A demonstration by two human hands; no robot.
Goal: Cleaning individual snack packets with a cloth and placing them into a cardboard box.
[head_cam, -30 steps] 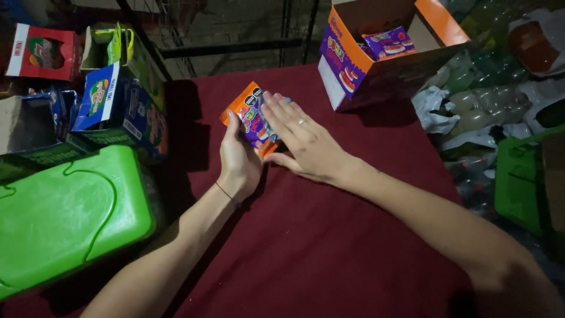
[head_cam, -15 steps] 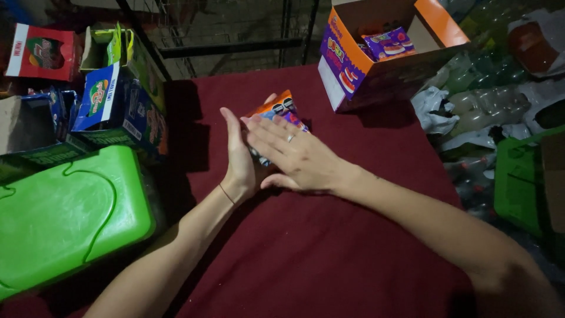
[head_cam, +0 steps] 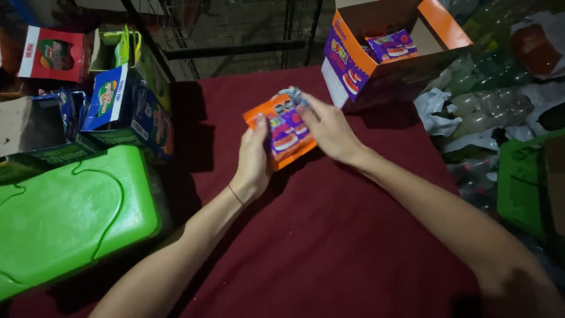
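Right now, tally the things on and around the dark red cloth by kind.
Orange and purple snack packets in both hands: 1 bundle
Open orange and purple cardboard box: 1
Green plastic lid: 1
Blue and green carton: 1
Total: 4

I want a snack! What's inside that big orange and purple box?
The open box holds purple and orange snack packets at the top. Its walls hide anything deeper, so how many are inside cannot be told.
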